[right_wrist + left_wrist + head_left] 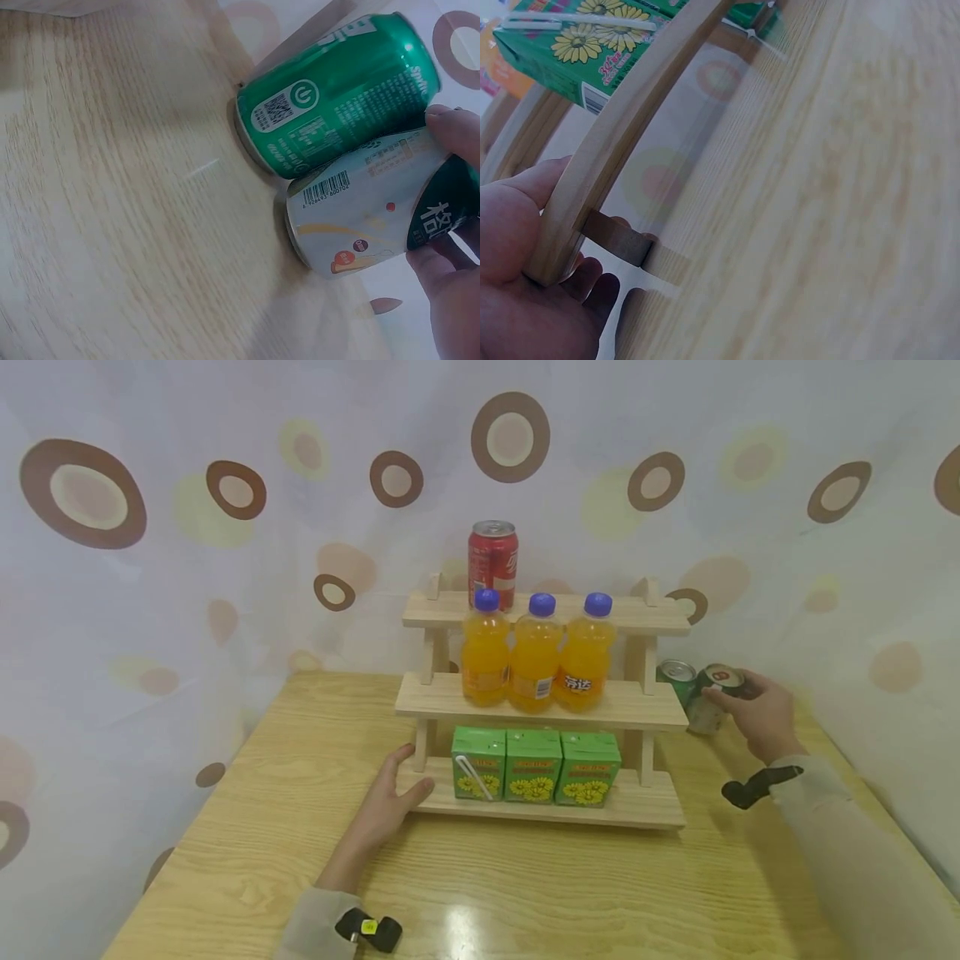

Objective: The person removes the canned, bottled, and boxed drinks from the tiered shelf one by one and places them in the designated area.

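Note:
A three-tier wooden display shelf (540, 717) stands on the table. My left hand (390, 802) grips the left end of its lowest board, thumb on top and fingers below in the left wrist view. At the shelf's right side, my right hand (761, 714) holds a white and dark-green can (360, 210) by its upper part. Beside that can, a green Sprite can (337, 94) is upright and touches or nearly touches it. Three green drink cartons (533, 766) fill part of the bottom tier. Three orange soda bottles (536, 660) are on the middle tier.
On the top tier stands one red soda can (492, 564), left of centre. A patterned curtain (570, 435) hangs behind and around the wooden table (300, 760). The two cans are near the table's back right edge.

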